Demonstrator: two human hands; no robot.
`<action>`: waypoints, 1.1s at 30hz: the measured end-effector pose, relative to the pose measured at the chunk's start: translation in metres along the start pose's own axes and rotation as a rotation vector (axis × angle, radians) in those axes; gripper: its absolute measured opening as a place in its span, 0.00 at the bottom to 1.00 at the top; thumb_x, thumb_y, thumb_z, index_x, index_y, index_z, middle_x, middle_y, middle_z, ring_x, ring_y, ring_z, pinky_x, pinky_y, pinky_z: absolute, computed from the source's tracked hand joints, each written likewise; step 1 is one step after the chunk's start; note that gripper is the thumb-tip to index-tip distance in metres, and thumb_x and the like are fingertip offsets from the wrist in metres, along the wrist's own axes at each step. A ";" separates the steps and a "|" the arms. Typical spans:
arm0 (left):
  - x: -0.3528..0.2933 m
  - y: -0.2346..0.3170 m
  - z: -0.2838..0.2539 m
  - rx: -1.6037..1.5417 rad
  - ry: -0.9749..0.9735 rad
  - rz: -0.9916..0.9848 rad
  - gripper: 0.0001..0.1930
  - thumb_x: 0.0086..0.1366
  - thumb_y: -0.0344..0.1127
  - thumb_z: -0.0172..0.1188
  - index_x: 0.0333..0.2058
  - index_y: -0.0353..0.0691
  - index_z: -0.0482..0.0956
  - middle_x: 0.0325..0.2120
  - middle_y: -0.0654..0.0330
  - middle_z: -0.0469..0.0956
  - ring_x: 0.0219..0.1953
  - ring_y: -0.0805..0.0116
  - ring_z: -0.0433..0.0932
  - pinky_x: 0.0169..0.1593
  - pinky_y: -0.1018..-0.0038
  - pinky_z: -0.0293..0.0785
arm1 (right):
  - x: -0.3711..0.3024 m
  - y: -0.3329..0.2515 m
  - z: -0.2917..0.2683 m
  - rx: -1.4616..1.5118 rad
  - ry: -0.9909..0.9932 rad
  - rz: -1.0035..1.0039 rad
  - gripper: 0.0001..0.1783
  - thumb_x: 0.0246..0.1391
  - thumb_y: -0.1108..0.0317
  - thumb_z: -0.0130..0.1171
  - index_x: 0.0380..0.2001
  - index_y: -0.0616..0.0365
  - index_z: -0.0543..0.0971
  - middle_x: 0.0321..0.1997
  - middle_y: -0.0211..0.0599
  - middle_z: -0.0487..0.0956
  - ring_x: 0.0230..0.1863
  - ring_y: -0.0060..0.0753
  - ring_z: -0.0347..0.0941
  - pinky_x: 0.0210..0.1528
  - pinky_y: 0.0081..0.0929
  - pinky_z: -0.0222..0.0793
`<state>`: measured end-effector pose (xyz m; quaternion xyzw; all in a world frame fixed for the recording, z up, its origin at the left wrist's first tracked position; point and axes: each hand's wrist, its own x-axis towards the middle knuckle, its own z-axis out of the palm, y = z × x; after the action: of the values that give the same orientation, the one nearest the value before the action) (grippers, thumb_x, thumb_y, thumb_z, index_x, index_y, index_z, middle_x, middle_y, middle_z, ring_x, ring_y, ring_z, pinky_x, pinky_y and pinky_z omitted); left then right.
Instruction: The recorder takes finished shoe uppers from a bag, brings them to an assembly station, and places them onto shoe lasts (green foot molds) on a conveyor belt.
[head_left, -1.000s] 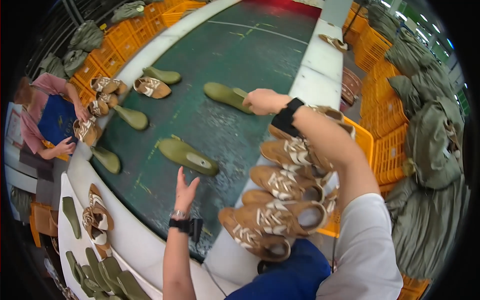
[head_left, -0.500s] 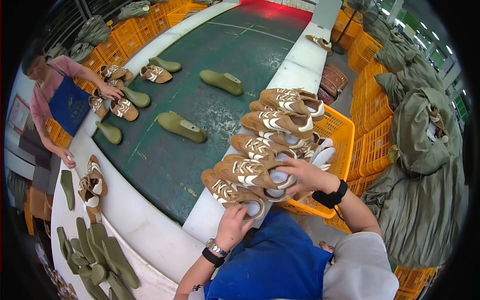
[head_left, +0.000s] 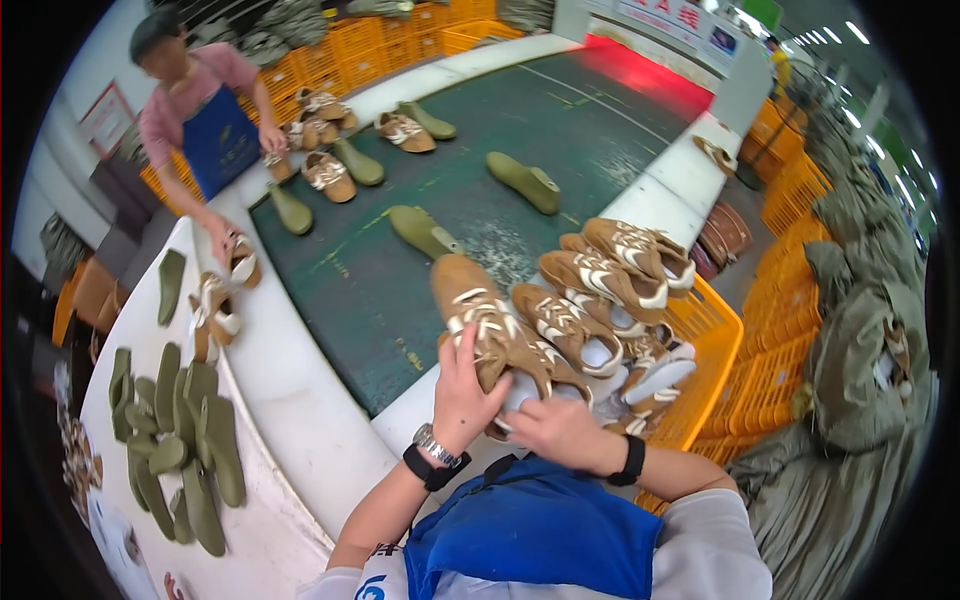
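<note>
A tan sneaker with white stripes and laces (head_left: pixel 468 283) is tilted up in front of me, its toe pointing away. My left hand (head_left: pixel 466 397) grips its side, thumb near the opening. At the heel end, my right hand (head_left: pixel 562 432) has its fingers curled by the opening; its fingertips are partly hidden. More tan sneakers (head_left: pixel 562 322) lie close to the right on the white ledge, beside and partly behind the held one. Several others (head_left: pixel 622 268) are piled farther along the ledge.
An orange crate (head_left: pixel 715 345) holding shoes stands at right. Green shoe lasts (head_left: pixel 525 182) lie on the dark green conveyor (head_left: pixel 345 320); more lasts (head_left: pixel 170 455) heap on the white table (head_left: pixel 285 480). Across the belt, a co-worker in a blue apron (head_left: pixel 218 140) reaches among sneakers.
The nearest sneakers were resting on the ledge; one is now tilted up between my hands. My right hand moved left toward my left hand. The co-worker's hand reached sneakers on the white table.
</note>
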<state>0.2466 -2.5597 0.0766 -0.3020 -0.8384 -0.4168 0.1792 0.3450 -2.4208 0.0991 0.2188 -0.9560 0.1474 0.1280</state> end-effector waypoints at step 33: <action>-0.001 0.044 -0.102 0.394 -0.222 0.137 0.22 0.49 0.28 0.55 0.45 0.55 0.74 0.18 0.62 0.68 0.18 0.64 0.73 0.19 0.71 0.70 | 0.054 -0.010 -0.019 0.524 0.492 -0.049 0.14 0.41 0.84 0.51 0.34 0.59 0.73 0.40 0.45 0.67 0.33 0.39 0.71 0.35 0.27 0.69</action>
<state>0.2816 -2.6220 0.1621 -0.3613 -0.8958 -0.1961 0.1691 0.3065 -2.4434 0.1359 0.2249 -0.8209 0.4325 0.2974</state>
